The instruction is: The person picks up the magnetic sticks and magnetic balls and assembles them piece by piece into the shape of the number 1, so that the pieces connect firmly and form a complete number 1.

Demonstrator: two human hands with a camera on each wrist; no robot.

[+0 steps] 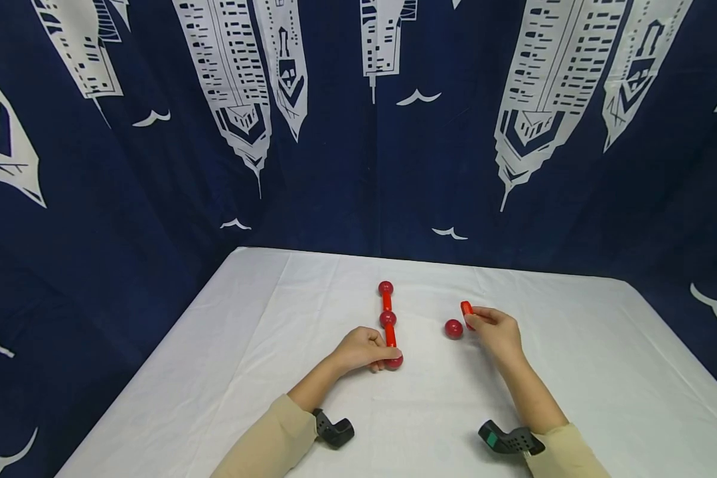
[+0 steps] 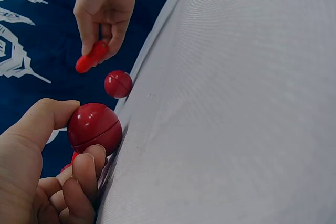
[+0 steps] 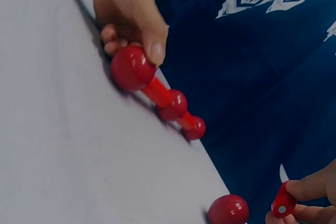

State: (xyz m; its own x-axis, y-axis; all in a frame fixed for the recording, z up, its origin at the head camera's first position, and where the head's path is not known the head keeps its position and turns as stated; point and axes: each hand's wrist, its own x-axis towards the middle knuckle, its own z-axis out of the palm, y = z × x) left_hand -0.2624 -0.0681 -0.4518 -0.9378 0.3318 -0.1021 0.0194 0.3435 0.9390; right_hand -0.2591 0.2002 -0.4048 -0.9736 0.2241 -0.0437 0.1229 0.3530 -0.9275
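Observation:
Two red rods (image 1: 391,336) and three dark red balls (image 1: 388,318) form one straight chain that runs away from me across the table. My left hand (image 1: 360,348) pinches the nearest ball (image 2: 94,127) of that chain between thumb and fingers. To the right, my right hand (image 1: 499,333) holds a short red rod (image 1: 467,308) by thumb and fingertips, apart from the chain. A round silver spot shows on the end of this rod (image 3: 284,203) in the right wrist view. Just left of the right fingertips, a single loose red ball (image 1: 453,328) lies on the cloth.
A white cloth (image 1: 311,292) covers the table. Behind it hangs a dark blue curtain (image 1: 364,179) printed with white buildings and birds. Black wrist devices (image 1: 334,430) sit at both sleeve cuffs.

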